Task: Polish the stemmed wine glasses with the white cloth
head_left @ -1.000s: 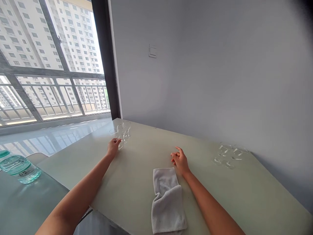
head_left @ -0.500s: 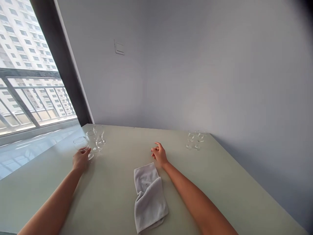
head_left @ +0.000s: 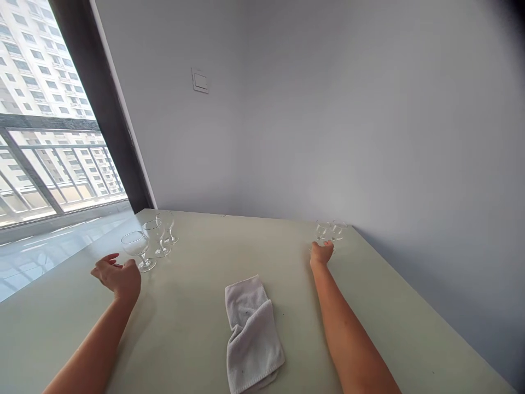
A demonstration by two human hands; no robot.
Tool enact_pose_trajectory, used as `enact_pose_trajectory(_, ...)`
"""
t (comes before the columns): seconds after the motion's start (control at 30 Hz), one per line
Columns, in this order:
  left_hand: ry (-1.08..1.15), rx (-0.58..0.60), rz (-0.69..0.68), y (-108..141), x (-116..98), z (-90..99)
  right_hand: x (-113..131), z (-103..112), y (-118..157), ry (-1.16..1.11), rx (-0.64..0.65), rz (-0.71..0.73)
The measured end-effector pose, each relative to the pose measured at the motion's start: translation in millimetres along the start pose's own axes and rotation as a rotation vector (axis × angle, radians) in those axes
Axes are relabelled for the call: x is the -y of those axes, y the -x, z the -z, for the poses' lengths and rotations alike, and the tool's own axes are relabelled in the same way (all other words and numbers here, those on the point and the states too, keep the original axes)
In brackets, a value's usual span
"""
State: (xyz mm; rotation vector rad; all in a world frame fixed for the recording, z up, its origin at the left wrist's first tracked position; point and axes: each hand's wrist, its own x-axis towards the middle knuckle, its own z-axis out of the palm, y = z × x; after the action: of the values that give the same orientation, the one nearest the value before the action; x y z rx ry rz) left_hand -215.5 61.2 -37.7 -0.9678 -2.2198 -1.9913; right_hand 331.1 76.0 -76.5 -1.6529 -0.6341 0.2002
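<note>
The left hand point(head_left: 117, 276) is held open, with its fingers point(head_left: 104, 264) spread and lightly curved, and nothing is gripped by it. It is poised just above the surface point(head_left: 192, 323), close beside the foot of the nearest glass point(head_left: 137, 244), though no contact can be made out. That glass is one of three upright stemmed glasses set in a short diagonal row near the far left corner of the surface; the other two are the middle glass point(head_left: 153, 235) and the far glass point(head_left: 166, 225). The right hand point(head_left: 322, 253) is extended toward the far right corner, its fingers drawn together at a cluster of glasses point(head_left: 330, 231). Whether a stem is gripped cannot be told, since the lower parts are hidden by the hand. A folded white towel point(head_left: 253, 335) lies between the hands, touched by neither. A wall switch point(head_left: 200, 80) is mounted on the wall above.
</note>
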Motion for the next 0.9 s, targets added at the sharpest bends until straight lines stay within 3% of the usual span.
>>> enact_pose_trajectory(0.13, -0.045, -0.023, -0.176, 15, -17, 4.6, -3, -1, -3, 0.079, 0.085, -0.048)
enact_pose_trajectory(0.27, -0.058, 0.001, -0.345, 30, -25, 5.1, 1, 1, 6, 0.158, 0.167, 0.014)
enact_pose_trajectory(0.37, -0.006, 0.149, -0.419, 46, -31, 2.2, 16, 0, 17, 0.187, 0.233, 0.109)
enact_pose_trajectory(0.43, 0.081, 0.352, -0.446, 63, -41, -0.5, 34, -7, 32, 0.175, 0.303, 0.185)
enact_pose_trajectory(0.53, 0.213, 0.716, -0.402, 96, -66, -5.3, 68, -21, 73, 0.117, 0.45, 0.292)
enact_pose_trajectory(0.63, 0.29, 0.982, -0.264, 130, -91, -9.7, 99, -30, 134, -0.026, 0.686, 0.413)
enact_pose_trajectory(0.77, 0.376, 1.124, -0.103, 164, -108, -9.2, 117, -29, 209, -0.069, 0.942, 0.593)
enact_pose_trajectory(0.9, 0.463, 1.171, 0.035, 172, -98, -2.8, 118, -24, 234, -0.016, 1.039, 0.642)
